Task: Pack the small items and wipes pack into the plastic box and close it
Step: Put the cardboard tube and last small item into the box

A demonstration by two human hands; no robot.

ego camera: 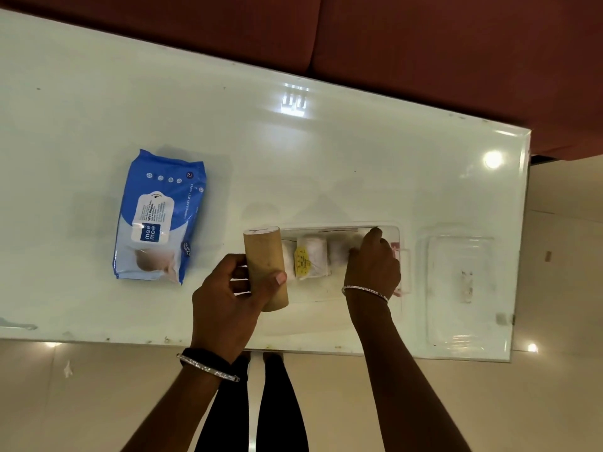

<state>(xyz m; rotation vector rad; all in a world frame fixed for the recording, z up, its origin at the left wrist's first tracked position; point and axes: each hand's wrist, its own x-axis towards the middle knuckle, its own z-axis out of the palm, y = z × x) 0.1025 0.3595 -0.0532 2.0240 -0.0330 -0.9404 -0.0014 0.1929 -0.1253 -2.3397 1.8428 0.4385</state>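
A clear plastic box [399, 243] lies on the white table [293, 158], holding white rolled items, one with a yellow label [310, 259]. My right hand [372, 262] reaches into the box and rests on a white roll at its right end; whether it grips the roll is hidden. My left hand [228, 298] is closed around a brown cardboard tube [265, 256], held at the box's left edge. The blue wipes pack [160, 216] lies flat on the table to the left, apart from both hands. The clear lid [460, 288] lies to the right of the box.
The table's near edge runs just below my hands, its right edge just beyond the lid. Dark red upholstery [424, 44] lies past the far edge. Legs in black [261, 402] and a beige floor show below.
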